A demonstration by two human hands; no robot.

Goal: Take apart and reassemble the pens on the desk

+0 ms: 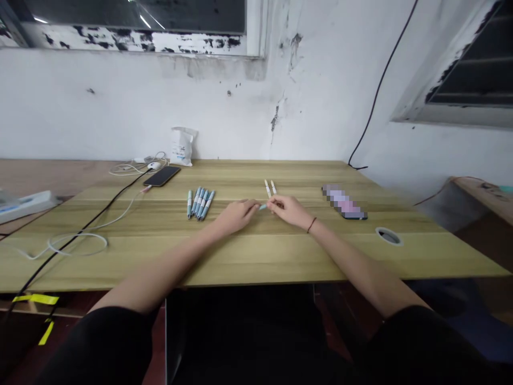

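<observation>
Over the middle of the table, my left hand [240, 212] and my right hand [289, 208] close on the two ends of a light-blue pen [263, 207]. Only a short stretch of it shows between my fingers; the rest is hidden. Just beyond my right hand lie two slim white pen-like pieces [270, 187], side by side. Left of my left hand is a group of several blue-and-white pens [203, 203], lying close together, with one pen [189, 204] slightly apart on their left side.
A phone [161, 176] on a charging cable and a white packet [182, 146] sit at the back left. White and black cables [80, 235] cross the left side. Another phone [344, 202], partly blurred, and a round cable hole [389, 236] are on the right.
</observation>
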